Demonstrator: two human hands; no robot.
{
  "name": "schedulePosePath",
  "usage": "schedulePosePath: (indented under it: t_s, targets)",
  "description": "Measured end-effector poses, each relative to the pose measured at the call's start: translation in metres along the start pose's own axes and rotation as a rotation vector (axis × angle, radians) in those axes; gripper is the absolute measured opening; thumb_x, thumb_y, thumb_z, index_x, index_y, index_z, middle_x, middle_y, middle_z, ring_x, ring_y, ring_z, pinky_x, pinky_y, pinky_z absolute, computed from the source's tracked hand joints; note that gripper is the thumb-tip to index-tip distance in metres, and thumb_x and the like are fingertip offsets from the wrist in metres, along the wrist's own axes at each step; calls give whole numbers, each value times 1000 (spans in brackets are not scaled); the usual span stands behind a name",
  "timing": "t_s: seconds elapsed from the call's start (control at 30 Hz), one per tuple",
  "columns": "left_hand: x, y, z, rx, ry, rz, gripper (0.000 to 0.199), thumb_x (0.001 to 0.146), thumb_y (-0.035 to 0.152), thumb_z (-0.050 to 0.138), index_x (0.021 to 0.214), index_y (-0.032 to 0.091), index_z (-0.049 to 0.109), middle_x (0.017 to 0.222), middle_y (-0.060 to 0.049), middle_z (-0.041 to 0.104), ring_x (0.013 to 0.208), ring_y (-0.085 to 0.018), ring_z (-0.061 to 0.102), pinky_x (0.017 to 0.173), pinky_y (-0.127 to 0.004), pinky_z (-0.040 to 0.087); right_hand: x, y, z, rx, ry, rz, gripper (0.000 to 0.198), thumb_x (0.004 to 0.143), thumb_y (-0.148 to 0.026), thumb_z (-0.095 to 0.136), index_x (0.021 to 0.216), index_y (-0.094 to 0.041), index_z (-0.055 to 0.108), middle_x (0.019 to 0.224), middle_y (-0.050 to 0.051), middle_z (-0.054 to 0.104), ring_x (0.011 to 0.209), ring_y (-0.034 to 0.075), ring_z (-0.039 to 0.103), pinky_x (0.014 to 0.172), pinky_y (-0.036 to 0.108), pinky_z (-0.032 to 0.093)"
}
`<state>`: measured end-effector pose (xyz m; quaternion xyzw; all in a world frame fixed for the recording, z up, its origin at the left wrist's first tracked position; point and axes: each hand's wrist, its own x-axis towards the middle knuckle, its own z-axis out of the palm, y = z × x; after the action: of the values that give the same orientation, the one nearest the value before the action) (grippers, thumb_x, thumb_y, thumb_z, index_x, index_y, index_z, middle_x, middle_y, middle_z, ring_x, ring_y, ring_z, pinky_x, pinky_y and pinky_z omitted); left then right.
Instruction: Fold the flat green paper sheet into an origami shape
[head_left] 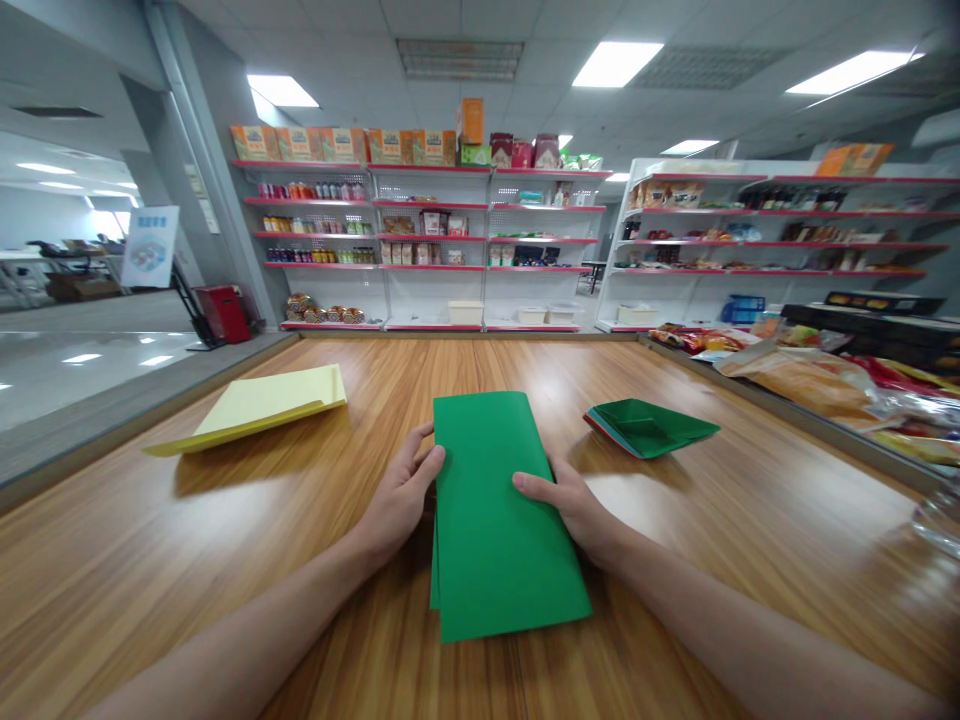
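A green sheet of paper [499, 530], folded lengthwise, is held between both hands just above the wooden table. Its fold runs along the right side, and the layers at the left do not quite line up. My left hand [405, 490] grips the left edge, thumb at the margin and fingers behind. On the right edge, my right hand [577, 500] has its thumb lying on the front face, with its fingers hidden behind the paper. To the right rests a small stack of folded paper [649, 428], green on top with other colours under it.
Yellow paper sheets [270, 400] with a raised edge lie at the left of the table [360, 620]. Packaged snacks [817, 385] line the right side beyond a raised rim. Stocked shelves [427, 235] stand behind the table. A clear plastic item [941, 520] sits at the far right edge.
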<state>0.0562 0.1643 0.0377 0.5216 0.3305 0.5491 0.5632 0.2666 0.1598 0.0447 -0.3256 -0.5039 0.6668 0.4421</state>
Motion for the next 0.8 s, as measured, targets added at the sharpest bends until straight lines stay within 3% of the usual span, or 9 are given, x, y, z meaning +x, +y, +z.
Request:
schedulePosePath:
  t_s: [0.2,0.33,0.43,0.6,0.8]
  targets:
    - [1,-4,-3,17,-1,60,32,89,39,55,113,17,57,113,-6,66,101,-22,62,85,-29,49,1,1,-4,-23,-39,0,63,74,-31,73,128,-20,44,125,13,60,111,31,59,93,48,48]
    - [3,-5,-3,20,-10,49,34,89,39,56,113,15,58,115,-9,65,101,-23,62,82,-30,52,1,3,-5,-38,-42,-7,64,73,-31,74,129,-21,44,125,13,59,112,31,58,93,48,48]
    - [3,-4,-2,2,-39,25,44,86,38,60,123,15,50,112,-10,67,94,-23,65,77,-31,54,1,4,-5,-39,-10,-22,66,74,-31,72,132,-21,41,124,12,60,110,30,59,92,47,49]
    - [1,-3,-2,41,-35,-2,81,83,37,65,146,19,18,93,-7,73,73,-20,69,64,-31,57,1,4,-4,-41,50,-135,77,78,-29,69,143,-27,27,127,10,58,104,28,62,91,47,49]
    - [2,-8,-5,1,-87,-8,75,83,37,64,144,15,26,99,-10,72,81,-23,69,72,-35,57,3,7,-4,-71,91,-215,87,80,-26,67,147,-34,14,138,6,49,117,27,53,97,46,45]
